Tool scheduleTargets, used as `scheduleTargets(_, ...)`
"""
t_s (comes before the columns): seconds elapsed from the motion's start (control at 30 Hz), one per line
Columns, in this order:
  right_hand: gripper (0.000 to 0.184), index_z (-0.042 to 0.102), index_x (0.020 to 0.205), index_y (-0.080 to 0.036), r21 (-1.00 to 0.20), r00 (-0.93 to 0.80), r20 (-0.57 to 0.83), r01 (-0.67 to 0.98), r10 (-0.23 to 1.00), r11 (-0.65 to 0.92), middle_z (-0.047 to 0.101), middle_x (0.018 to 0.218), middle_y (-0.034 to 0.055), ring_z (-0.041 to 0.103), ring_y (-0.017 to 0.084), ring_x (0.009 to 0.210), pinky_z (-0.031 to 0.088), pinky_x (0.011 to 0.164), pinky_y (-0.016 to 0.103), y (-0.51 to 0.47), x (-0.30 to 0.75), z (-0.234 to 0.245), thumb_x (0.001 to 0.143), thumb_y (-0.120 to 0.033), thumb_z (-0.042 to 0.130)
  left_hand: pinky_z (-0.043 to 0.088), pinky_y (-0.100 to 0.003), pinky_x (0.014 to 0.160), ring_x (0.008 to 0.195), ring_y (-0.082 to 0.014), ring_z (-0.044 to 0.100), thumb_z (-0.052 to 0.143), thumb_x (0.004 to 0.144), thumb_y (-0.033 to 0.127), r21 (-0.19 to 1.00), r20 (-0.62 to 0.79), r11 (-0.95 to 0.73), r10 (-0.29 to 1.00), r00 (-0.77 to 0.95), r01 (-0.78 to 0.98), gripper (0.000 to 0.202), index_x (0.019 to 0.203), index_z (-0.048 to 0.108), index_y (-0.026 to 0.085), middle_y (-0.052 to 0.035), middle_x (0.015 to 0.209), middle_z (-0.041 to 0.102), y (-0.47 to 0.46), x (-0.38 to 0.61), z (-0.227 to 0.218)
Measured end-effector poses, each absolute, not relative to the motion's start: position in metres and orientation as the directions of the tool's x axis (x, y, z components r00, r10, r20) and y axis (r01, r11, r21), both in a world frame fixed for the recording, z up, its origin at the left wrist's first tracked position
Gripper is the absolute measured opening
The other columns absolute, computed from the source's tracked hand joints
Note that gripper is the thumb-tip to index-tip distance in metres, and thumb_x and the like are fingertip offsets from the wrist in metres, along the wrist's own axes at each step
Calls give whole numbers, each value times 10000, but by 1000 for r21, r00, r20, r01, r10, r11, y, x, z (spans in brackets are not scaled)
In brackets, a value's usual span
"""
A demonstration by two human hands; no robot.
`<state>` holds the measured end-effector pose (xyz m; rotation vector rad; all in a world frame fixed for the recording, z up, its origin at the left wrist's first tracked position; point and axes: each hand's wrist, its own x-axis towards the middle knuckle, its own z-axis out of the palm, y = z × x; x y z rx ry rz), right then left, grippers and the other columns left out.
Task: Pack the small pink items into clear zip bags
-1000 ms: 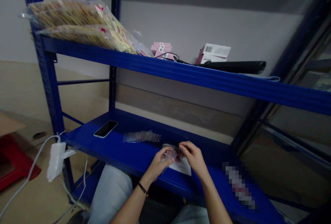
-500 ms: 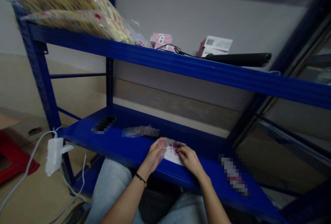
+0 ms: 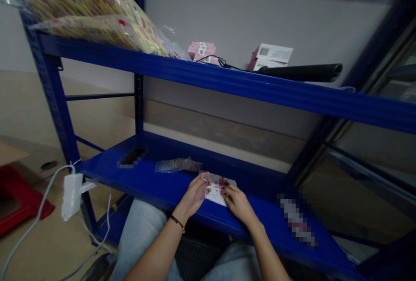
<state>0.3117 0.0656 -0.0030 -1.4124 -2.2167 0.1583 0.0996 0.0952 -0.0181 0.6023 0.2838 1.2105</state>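
My left hand [image 3: 194, 194] is closed around a small clear plastic bag [image 3: 204, 180], held upright at the left edge of a white sheet [image 3: 217, 198]. On that sheet lies a cluster of small dark red and pink pieces [image 3: 222, 182], with a few single ones beside it. My right hand [image 3: 238, 200] has its fingertips pinched down at the cluster's near edge; whatever is between them is too small to make out. Behind my left hand rests a clear packet of brownish flat pieces [image 3: 185, 165].
Blue shelf boards [image 3: 146, 185] span the view. A blurred-out dark object [image 3: 133, 156] lies left, a blurred-out pale one [image 3: 297, 220] right. Overhead are plastic bags of yellowish packets [image 3: 81, 8], pink boxes [image 3: 202, 50], white boxes [image 3: 273, 55] and a black tube [image 3: 302, 73]. A power strip [image 3: 71, 196] hangs left.
My left hand has turned and lifted the clear bag more upright, so its film shows better. My right hand stays at the cluster, shifted slightly. The camera view has moved a little.
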Motion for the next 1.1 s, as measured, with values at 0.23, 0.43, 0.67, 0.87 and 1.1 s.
scheduleTargets(0.23,229,681,934,-220,-384,-348,323,802,880,457,639,966,68,632,201,877,485,806,290,65,311,-1,963,-279,462,445,-266,742,833,-155,615,843,735,337,570,101,230,933,345,-789,384,1064,699,201,-29,921,674,94,100,-16)
scheduleTargets(0.43,213,668,948,-216,-392,-349,316,799,882,456,651,982,64,637,198,886,482,817,284,66,311,-3,967,-285,467,440,-271,747,839,-161,615,835,743,367,599,119,226,924,365,-768,393,1074,693,210,-34,929,668,93,99,-16)
scheduleTargets(0.67,228,663,943,-217,-354,-349,314,820,883,450,666,1011,74,647,205,919,488,844,293,65,310,-2,974,-293,451,422,-252,777,877,-163,613,874,688,376,736,177,77,937,301,-672,477,1092,703,187,-62,1017,675,88,106,-16)
scheduleTargets(0.87,278,686,967,-236,-311,-356,298,841,886,443,682,1022,78,664,208,922,489,817,277,59,305,4,989,-335,427,436,-276,825,925,-206,625,877,677,345,797,226,-4,930,292,-604,485,1091,707,156,-91,1016,695,84,108,-13)
scheduleTargets(1.1,286,694,912,-211,-533,-162,466,733,870,422,689,886,63,636,196,771,480,721,288,62,309,29,965,-402,487,449,-291,859,977,-218,614,853,696,257,850,261,-90,928,267,-520,435,1100,711,178,-82,1032,690,85,110,-15)
